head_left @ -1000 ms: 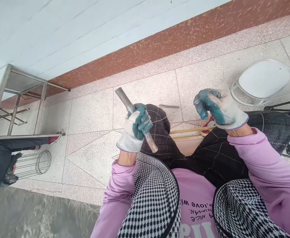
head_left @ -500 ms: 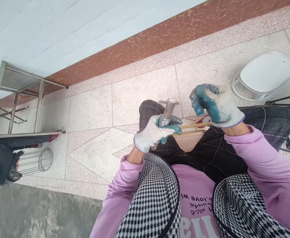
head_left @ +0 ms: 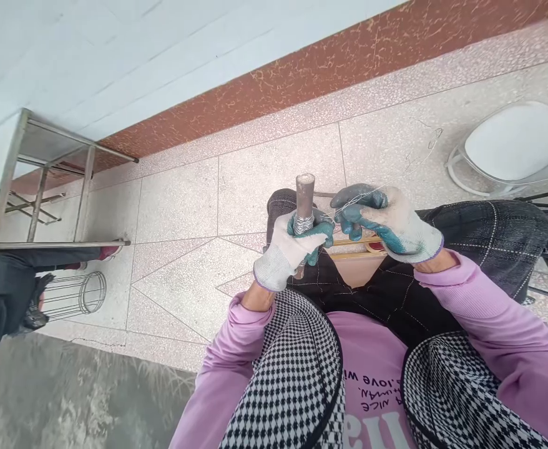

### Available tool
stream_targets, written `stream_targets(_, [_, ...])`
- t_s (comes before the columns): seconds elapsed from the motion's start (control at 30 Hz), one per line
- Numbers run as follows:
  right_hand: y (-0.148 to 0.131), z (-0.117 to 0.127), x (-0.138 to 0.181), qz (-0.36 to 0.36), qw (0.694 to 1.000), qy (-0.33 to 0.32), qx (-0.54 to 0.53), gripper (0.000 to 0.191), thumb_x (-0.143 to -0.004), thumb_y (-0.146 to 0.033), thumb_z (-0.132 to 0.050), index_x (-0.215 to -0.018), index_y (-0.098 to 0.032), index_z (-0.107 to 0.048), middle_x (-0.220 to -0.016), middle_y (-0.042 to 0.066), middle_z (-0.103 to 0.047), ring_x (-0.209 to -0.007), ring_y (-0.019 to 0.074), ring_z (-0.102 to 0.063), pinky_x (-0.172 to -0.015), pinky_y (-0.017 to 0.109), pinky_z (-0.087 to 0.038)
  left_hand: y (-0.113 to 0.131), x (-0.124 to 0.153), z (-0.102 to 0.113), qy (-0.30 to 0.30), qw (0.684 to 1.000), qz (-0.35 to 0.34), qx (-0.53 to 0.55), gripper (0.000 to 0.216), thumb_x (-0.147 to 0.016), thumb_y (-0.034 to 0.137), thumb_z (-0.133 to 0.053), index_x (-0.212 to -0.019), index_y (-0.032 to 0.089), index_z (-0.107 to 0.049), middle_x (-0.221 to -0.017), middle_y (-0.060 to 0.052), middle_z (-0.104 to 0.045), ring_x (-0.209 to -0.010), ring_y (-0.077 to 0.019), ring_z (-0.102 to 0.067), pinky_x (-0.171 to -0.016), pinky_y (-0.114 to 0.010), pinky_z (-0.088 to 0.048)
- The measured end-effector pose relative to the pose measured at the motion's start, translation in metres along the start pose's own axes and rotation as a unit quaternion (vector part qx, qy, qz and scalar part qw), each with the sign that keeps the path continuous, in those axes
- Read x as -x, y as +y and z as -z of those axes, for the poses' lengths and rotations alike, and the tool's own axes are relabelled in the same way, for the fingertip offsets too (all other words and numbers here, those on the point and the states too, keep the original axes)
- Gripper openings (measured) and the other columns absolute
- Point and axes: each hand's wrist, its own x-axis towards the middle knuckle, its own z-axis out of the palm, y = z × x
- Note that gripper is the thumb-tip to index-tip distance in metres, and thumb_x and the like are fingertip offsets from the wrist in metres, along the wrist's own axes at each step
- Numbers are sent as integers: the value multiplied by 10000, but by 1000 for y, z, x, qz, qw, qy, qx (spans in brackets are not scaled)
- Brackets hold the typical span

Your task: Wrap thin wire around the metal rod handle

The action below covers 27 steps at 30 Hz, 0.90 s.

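My left hand (head_left: 286, 249), in a white knit glove with teal-coated fingers, is closed round a grey metal rod (head_left: 304, 193). The rod stands roughly upright, its blunt round top above my fist and its lower end showing below. Several turns of thin metal wire (head_left: 304, 223) are wound round it just above my fingers. My right hand (head_left: 386, 218), gloved the same way, is closed on loose wire close to the right of my left hand. Strands of it cross the teal fingers. Beneath both hands, yellow strips (head_left: 339, 254) lie across my lap.
A white stool (head_left: 512, 146) stands to the right, with a loose piece of wire (head_left: 435, 138) on the tiled floor nearby. At the left are a metal-framed table (head_left: 87, 193), a person's leg (head_left: 53, 257) and a wire cage (head_left: 75, 296). A wall runs along the far side.
My right hand has come left and slightly down, close to my left hand, its wire now between the two. The rod has tipped more upright in my left hand.
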Motion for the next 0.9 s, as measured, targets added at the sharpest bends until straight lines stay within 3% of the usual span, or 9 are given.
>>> stream_targets(0.17, [-2, 1, -1, 24, 1000, 6, -18, 296, -834, -453, -920, -968, -204, -831, -769, 15, -740, -651, 156, -657, -589, 285, -552, -4, -1, -2, -28, 999, 24, 30, 292, -689, 293, -922, -828, 192, -685, -646, 26, -663, -447, -91, -539, -391, -207, -404])
stream_targets(0.33, [-5, 7, -1, 38, 998, -43, -17, 366, -816, -488, -978, -988, -200, -832, -839, 24, -758, -698, 161, -675, -613, 284, -563, -7, 0, -6, -62, 993, 54, 87, 514, -641, 495, -1029, -793, 217, -624, -538, 77, -530, -369, -72, -429, -333, -195, -341])
stream_targets(0.53, [-5, 11, 0, 78, 990, -115, 11, 208, -950, -415, -896, -1010, -221, -854, -971, 38, -789, -850, 183, -720, -766, 309, -617, -7, 0, -11, -163, 971, 71, 161, 650, -583, 637, -1058, -708, 226, -569, -464, 114, -399, -311, -53, -280, -289, -199, -291])
stream_targets(0.63, [-2, 12, -1, 94, 987, -130, 31, 236, -971, -449, -875, -985, -216, -845, -1017, 60, -794, -911, 203, -729, -810, 329, -620, -11, -1, -12, -218, 955, 88, 182, 717, -610, 654, -1043, -620, 240, -458, -461, 111, -351, -317, -43, -253, -297, -197, -282])
stream_targets(0.77, [3, 15, -5, 114, 981, -152, 41, 209, -957, -411, -842, -943, -203, -829, -1016, 72, -799, -885, 205, -731, -801, 335, -613, -18, -2, -11, -246, 942, 106, 203, 646, -718, 603, -1002, -664, 230, -478, -482, 114, -364, -341, -36, -249, -335, -181, -297])
stream_targets(0.9, [6, 14, -6, 102, 990, -93, 40, 107, -895, -303, -820, -946, -209, -822, -917, 38, -768, -796, 187, -697, -731, 314, -589, -21, -1, -11, -255, 933, 97, 234, 549, -752, 541, -997, -762, 218, -554, -514, 124, -403, -332, -34, -228, -321, -179, -301])
